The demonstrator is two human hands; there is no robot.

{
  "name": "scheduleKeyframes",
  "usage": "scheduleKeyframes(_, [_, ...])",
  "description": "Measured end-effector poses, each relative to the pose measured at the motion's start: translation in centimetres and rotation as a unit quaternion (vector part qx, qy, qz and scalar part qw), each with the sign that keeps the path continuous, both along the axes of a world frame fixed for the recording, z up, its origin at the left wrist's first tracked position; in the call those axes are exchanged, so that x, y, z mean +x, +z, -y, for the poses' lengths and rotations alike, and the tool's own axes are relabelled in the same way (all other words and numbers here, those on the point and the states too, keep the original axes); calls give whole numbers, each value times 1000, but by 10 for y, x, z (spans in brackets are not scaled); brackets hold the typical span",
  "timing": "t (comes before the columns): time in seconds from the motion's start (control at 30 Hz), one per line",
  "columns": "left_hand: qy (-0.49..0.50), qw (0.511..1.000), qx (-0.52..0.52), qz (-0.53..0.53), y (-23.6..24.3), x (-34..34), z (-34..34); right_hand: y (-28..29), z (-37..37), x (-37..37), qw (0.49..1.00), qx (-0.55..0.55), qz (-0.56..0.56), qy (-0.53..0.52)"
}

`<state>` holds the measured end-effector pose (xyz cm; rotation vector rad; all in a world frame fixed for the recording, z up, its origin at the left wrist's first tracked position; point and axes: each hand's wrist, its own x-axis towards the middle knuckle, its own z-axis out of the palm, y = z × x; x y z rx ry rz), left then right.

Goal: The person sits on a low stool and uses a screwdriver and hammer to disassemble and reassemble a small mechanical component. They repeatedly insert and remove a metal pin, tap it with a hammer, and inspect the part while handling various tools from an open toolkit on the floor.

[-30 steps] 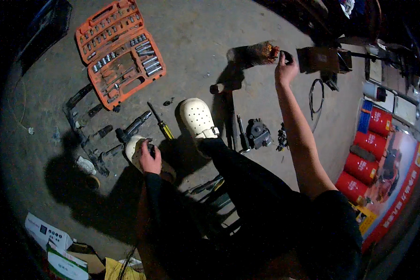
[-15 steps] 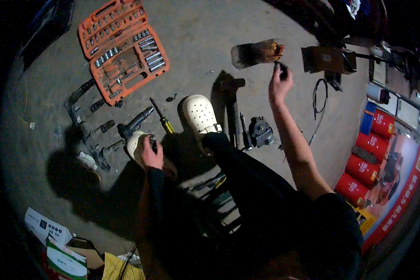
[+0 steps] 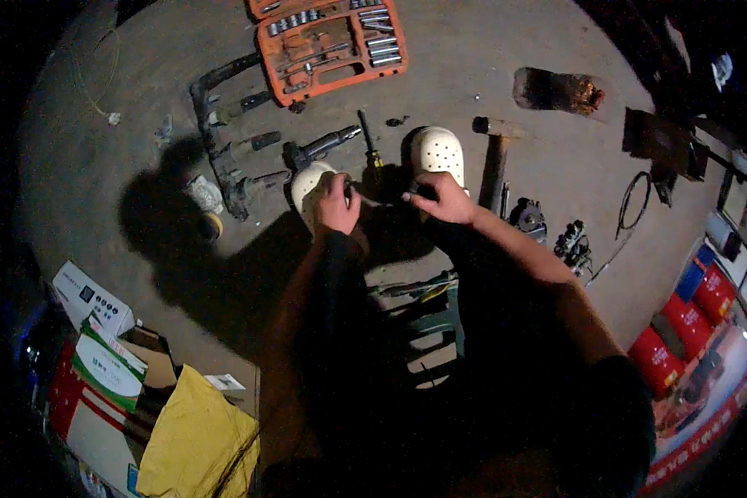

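My left hand [image 3: 338,206] is above the toe of the left cream clog [image 3: 305,189], its fingers curled round something dark that they mostly hide. Across the gap from it, my right hand [image 3: 446,199] is by the right clog [image 3: 438,153], thumb and fingers pinched together on something small and hard to make out. A thin strip-like thing [image 3: 375,202] shows dimly between the two hands. Just beyond them lies a screwdriver [image 3: 374,159] with a yellow and black handle. A dark metal part with a shiny shaft [image 3: 332,143] sits beside the left clog.
Farther off is an orange socket set case [image 3: 336,85]. A hammer [image 3: 496,158] and a dark round mechanical part [image 3: 527,217] lie to the right. A dark pronged metal frame [image 3: 224,166] is left, cartons [image 3: 108,365] and yellow cloth [image 3: 199,440] lower left, red cans [image 3: 656,361] right.
My right hand has come back from the far right, near the dark bottle-like object, to close beside my left hand. The whole view has shifted, so floor things sit farther right.
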<state>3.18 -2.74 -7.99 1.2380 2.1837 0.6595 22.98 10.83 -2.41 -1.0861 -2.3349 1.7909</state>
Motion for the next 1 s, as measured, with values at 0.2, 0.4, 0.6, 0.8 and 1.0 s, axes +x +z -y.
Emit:
scheduleKeyframes(0.2, [9, 993, -117, 20, -1, 2, 1, -18, 2, -8, 999, -29, 30, -15])
scheduleKeyframes(0.4, [7, 998, -60, 24, 5, 2, -1, -21, -1, -7, 995, -63, 68, -29])
scheduleKeyframes(0.6, [-48, 992, -2, -112, 24, -24, -51, -11, 1, -12, 990, -79, 60, -97])
scheduleKeyframes(0.8, [-129, 969, -61, -203, -15, -51, -74, -6, 0, -21, 993, -38, 88, -69])
scheduleKeyframes(1.0, [-94, 995, -13, 31, 27, -47, -87, -14, -1, -8, 983, -87, 53, -151])
